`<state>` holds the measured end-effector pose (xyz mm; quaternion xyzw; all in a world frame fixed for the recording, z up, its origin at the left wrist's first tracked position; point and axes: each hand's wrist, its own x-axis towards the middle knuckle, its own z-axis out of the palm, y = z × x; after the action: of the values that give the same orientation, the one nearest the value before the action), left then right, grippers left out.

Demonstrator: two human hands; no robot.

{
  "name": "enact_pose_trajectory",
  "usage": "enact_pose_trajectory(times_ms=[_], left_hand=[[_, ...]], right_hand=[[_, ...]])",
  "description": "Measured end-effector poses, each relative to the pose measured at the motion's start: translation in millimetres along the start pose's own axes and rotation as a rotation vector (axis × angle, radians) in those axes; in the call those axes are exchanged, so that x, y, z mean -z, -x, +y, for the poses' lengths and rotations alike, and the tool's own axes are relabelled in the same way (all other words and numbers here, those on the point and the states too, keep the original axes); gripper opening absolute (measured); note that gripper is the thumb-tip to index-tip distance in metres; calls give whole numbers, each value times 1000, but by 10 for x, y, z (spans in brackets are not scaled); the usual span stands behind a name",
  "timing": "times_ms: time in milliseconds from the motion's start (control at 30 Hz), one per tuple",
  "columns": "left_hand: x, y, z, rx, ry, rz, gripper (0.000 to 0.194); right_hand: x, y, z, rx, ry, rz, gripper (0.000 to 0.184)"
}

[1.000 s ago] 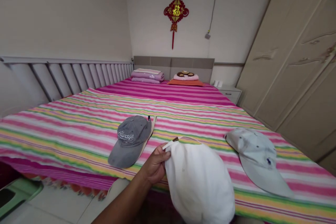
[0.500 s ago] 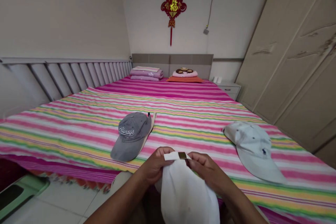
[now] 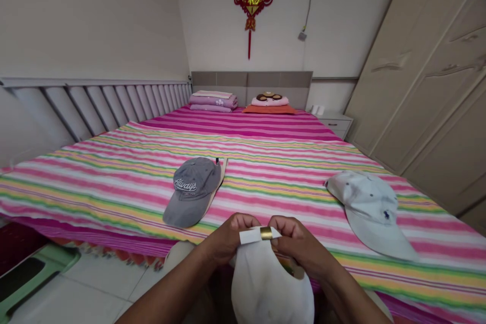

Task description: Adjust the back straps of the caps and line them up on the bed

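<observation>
Caps: three are showing; two are lying on the striped cloth bed [image 3: 266, 159].
White cap [image 3: 271, 286]: is hanging at the bed's near edge, its rounded crown bulging.
Left hand [image 3: 237, 237]: is pinching the flat strap [image 3: 249, 236].
Right hand [image 3: 298, 244]: is gripping the strap beyond one gold-toned buckle [image 3: 266, 233].
Grey cap [image 3: 193, 190]: is bearing white "Always" lettering.
Pale cap [image 3: 368, 207]: is lying right, wrinkled, showing one dark emblem.
Folded bedding [image 3: 214, 102]: is forming two soft stacks.
Nightstand [image 3: 337, 120]: is holding small white objects [image 3: 318, 110] on top; drawer contents are staying hidden.
</observation>
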<state>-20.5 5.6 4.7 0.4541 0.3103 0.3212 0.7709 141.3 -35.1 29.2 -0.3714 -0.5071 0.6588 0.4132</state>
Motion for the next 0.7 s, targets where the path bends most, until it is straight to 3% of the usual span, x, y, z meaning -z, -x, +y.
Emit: enact_pose_trajectory(times_ms=[333, 533, 700], left_hand=[[-24, 9, -60, 5, 112, 69, 31], [2, 15, -63, -33, 156, 61, 28], [71, 2, -107, -78, 237, 55, 34]], right_hand=[[9, -19, 65, 7, -83, -90, 27], [54, -33, 107, 36, -114, 54, 29], [188, -58, 190, 146, -217, 152, 21]])
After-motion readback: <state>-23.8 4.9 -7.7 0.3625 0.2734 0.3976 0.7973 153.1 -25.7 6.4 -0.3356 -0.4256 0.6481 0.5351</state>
